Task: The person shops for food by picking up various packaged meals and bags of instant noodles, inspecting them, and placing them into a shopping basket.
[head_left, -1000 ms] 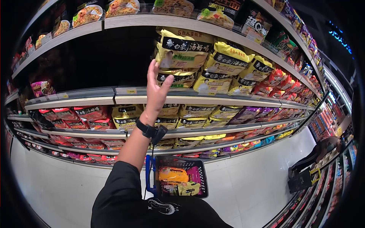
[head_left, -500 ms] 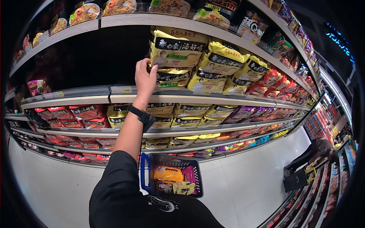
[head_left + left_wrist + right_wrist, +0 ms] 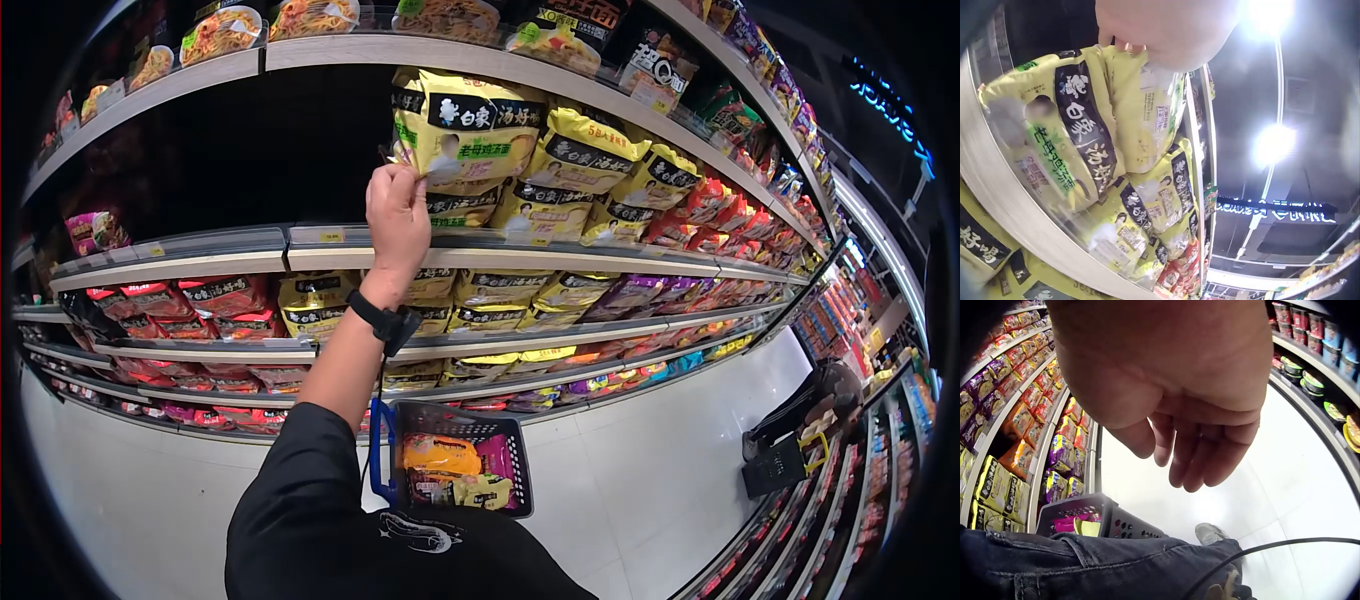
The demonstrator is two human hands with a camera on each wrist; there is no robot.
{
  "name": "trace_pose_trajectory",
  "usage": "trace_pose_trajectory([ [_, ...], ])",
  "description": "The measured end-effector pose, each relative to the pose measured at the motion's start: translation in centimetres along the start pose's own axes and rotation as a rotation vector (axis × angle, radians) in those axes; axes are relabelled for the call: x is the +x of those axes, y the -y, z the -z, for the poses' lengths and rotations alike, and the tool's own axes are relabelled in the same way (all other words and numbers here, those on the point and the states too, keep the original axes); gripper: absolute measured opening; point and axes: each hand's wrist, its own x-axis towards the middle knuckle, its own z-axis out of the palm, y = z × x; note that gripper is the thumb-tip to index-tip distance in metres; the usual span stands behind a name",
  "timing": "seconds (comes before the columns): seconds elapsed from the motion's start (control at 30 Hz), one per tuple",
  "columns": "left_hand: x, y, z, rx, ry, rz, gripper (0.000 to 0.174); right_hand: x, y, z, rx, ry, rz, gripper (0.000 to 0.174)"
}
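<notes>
My left hand (image 3: 398,220) pinches the lower left corner of a yellow multi-pack of instant noodles (image 3: 482,145) with a black band and green label. The pack is tilted out from the top of a stack, with another of its kind behind it and a similar yellow pack (image 3: 468,207) beneath. In the left wrist view, the left hand (image 3: 1166,31) has its fingertips at a yellow pack's edge. My right hand (image 3: 1172,406) hangs low over the floor with loosely bent fingers, holding nothing.
More yellow noodle packs (image 3: 585,155) stand to the right on the shelf (image 3: 400,258). A shopping basket (image 3: 525,490) with orange, pink and yellow packs sits on the floor below. Another person (image 3: 815,400) bends near a dark basket (image 3: 772,470) at right.
My left hand has closed from beside the stack onto the upper yellow pack's corner. The pack has been pulled forward and tilted, showing the one behind.
</notes>
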Motion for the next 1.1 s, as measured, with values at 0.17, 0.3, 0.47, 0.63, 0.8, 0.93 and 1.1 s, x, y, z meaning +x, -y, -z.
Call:
trace_pose_trajectory([
  [0.17, -2.4, 0.1, 0.6, -0.065, -0.010, 0.069, 0.013, 0.7, 0.1, -2.4, 0.104, 0.036, -0.056, 0.034],
  [0.3, -2.2, 0.3, 0.9, -0.039, 0.022, 0.134, 0.012, 0.5, -0.6, -4.1, 0.184, 0.064, -0.118, 0.036],
  [0.47, -1.2, 0.2, 1.3, 0.130, 0.152, 0.083, 0.018, -0.2, -2.1, -6.2, 0.273, 0.110, -0.200, 0.038],
  [0.63, -0.1, -0.2, 1.8, 0.207, 0.244, 0.066, 0.014, -1.3, -3.9, -8.4, 0.372, 0.149, -0.284, 0.040],
  [0.8, -1.1, -0.7, 1.6, 0.001, 0.160, -0.015, 0.012, 0.2, -7.8, -12.0, 0.474, 0.170, -0.340, 0.041],
  [0.93, -2.2, -2.6, 1.3, -0.187, 0.054, 0.011, 0.009, 3.4, -14.2, -14.4, 0.472, 0.179, -0.205, 0.046],
  [1.1, -2.1, -5.5, 3.8, -0.109, -0.127, 0.076, 0.007, 0.2, -4.5, -6.7, 0.416, 0.115, -0.226, 0.019],
])
